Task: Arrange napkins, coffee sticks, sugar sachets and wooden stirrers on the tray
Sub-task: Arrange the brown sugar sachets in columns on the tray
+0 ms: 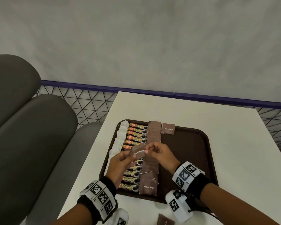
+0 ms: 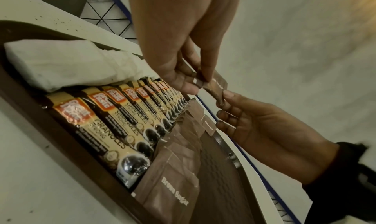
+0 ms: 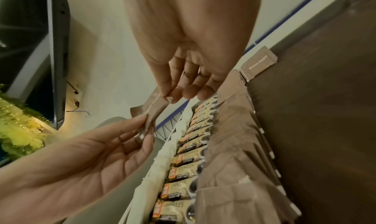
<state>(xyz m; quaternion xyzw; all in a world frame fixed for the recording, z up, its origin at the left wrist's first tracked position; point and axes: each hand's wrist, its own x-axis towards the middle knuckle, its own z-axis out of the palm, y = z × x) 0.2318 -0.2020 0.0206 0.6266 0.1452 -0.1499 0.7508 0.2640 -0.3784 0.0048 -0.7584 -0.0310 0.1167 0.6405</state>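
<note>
- Both hands pinch one brown sugar sachet [image 1: 137, 151] above the tray [image 1: 201, 143]: left hand [image 1: 120, 161] and right hand [image 1: 161, 153] at opposite ends.
- It looks light, thin and floppy; holding it by the edges seems best.

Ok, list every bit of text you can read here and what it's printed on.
"Brown Sugar": held sachet, pinched by left hand and right hand; also sachets on the tray.
"GRANULES STRONG": coffee sticks.
Red logo, small print: too blurred.
Wristband squares: patterns, not text.
</note>
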